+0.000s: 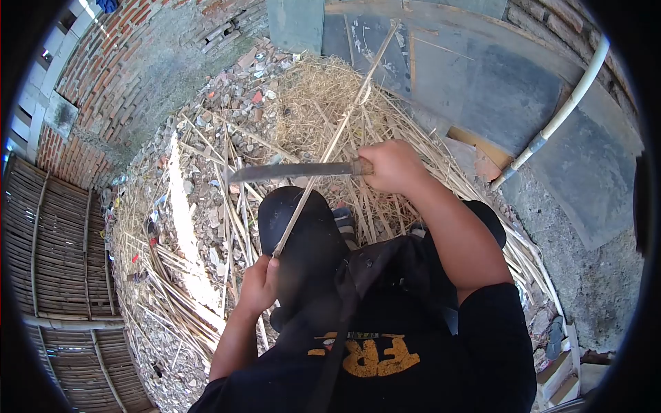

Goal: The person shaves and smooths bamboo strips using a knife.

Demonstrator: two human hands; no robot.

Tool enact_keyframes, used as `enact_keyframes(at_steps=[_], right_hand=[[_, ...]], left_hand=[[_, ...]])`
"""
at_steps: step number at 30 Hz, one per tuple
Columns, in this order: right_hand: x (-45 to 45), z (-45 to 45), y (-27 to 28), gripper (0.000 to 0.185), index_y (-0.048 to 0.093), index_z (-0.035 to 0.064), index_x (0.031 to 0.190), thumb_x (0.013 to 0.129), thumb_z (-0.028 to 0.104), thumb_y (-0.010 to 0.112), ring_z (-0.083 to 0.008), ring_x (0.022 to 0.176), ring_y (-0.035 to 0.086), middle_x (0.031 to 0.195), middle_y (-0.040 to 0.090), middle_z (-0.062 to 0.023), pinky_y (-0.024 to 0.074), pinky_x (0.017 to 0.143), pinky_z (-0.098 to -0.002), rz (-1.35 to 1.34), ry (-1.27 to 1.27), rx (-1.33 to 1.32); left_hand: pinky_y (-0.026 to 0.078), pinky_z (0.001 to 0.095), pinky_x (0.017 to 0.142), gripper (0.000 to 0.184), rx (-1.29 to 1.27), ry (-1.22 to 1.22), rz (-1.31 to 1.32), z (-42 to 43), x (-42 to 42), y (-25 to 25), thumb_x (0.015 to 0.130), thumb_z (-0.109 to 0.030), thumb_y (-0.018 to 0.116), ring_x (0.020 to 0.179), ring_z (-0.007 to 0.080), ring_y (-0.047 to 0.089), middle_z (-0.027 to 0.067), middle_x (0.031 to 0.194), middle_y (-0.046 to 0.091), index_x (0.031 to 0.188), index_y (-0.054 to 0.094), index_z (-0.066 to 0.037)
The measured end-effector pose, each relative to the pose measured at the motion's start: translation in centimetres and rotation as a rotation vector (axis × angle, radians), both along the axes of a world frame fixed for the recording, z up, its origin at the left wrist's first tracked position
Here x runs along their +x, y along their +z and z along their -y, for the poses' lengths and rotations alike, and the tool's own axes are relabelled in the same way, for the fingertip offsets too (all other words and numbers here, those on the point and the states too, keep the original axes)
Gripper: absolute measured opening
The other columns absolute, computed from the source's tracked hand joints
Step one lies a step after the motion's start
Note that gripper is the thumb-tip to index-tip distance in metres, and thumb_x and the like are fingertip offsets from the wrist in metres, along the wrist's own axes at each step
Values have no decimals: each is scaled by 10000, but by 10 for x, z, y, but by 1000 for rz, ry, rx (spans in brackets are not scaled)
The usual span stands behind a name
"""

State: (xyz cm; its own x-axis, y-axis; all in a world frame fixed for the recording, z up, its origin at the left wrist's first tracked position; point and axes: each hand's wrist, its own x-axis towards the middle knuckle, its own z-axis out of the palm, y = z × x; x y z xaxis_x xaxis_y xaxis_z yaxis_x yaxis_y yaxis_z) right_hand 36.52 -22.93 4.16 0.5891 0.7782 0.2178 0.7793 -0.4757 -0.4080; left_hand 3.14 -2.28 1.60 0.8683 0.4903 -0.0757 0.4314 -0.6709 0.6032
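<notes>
My right hand (392, 167) is closed round the wooden handle of a machete (296, 171), its long dark blade pointing left above my knee. Under or against the blade runs a long split bamboo strip (336, 138), slanting from my lap up toward the far panels. The lower end of this strip is gripped in my left hand (260, 283), beside my left knee. Whether the blade's edge touches the strip I cannot tell. Pale shavings (323, 86) lie heaped beyond my feet.
More bamboo strips (182, 292) lie on the rubble ground (206, 213) to the left and right. A brick wall (124, 76) and a bamboo slat panel (62, 234) stand at the left. Grey panels (475, 89) and a white pole (568, 107) lean at the right.
</notes>
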Motion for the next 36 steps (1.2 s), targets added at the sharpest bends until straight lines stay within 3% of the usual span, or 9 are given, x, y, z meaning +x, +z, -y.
enact_keyframes(at_steps=[2, 5, 8, 11, 16, 19, 26, 29, 36], right_hand=[[36, 7, -13, 303, 740, 94, 1050, 762, 187, 734, -386, 888, 721, 900, 742, -183, 567, 821, -495, -260, -252, 68], [50, 13, -28, 247, 738, 109, 1033, 810, 208, 695, -379, 870, 723, 849, 728, -162, 575, 800, -490, -109, -232, -2], [18, 2, -21, 302, 747, 108, 1043, 758, 206, 736, -405, 868, 712, 889, 741, -184, 565, 811, -499, -210, -141, 41], [-10, -11, -9, 223, 723, 99, 945, 749, 204, 736, -413, 831, 700, 838, 724, -171, 555, 773, -506, -17, 154, -128], [11, -13, -28, 198, 702, 81, 902, 745, 198, 735, -402, 829, 698, 827, 715, -167, 549, 761, -505, -332, -5, -24], [15, -12, -27, 230, 702, 70, 932, 745, 201, 732, -406, 851, 700, 862, 716, -187, 556, 784, -506, -256, -66, 19], [-12, -18, -12, 215, 696, 77, 924, 747, 196, 711, -412, 840, 698, 830, 710, -174, 547, 770, -523, -14, 143, -151], [15, -15, -31, 179, 688, 85, 901, 749, 178, 699, -412, 826, 696, 805, 697, -176, 533, 758, -533, -346, 57, -78], [-14, -25, -16, 193, 717, 136, 939, 789, 249, 762, -377, 877, 723, 858, 734, -118, 556, 790, -500, -46, 93, -131]], left_hand=[[476, 499, 628, 497, 14, 4, -15, 3, -7, -1, 1109, -425, 472, 686, 479, 631, 271, 699, 606, 874, 534, 8], [476, 506, 632, 505, 50, 6, -47, 1, -10, 1, 1109, -434, 466, 695, 482, 638, 273, 701, 610, 879, 538, 10], [476, 520, 640, 505, 41, 13, -68, -1, -6, 0, 1107, -437, 467, 712, 498, 637, 278, 709, 616, 885, 541, 11], [472, 536, 645, 500, 93, -3, -72, -1, -3, -3, 1105, -435, 473, 723, 514, 631, 282, 712, 618, 888, 538, 11], [461, 560, 644, 492, 73, 50, -80, 2, -1, -2, 1100, -432, 483, 723, 527, 623, 287, 711, 615, 888, 529, 10], [456, 568, 636, 484, 120, 34, -48, 2, -1, -5, 1097, -422, 495, 722, 534, 622, 290, 703, 611, 875, 518, 7], [461, 588, 643, 486, 150, -10, -64, 0, 3, -6, 1092, -435, 499, 730, 543, 626, 299, 711, 621, 884, 521, 4], [462, 594, 647, 482, 154, 54, -81, 4, 7, -8, 1092, -432, 498, 736, 544, 629, 303, 715, 623, 889, 519, 4], [462, 596, 650, 468, 159, 24, -69, 0, 1, -6, 1092, -422, 503, 737, 548, 629, 304, 718, 625, 898, 528, 3]])
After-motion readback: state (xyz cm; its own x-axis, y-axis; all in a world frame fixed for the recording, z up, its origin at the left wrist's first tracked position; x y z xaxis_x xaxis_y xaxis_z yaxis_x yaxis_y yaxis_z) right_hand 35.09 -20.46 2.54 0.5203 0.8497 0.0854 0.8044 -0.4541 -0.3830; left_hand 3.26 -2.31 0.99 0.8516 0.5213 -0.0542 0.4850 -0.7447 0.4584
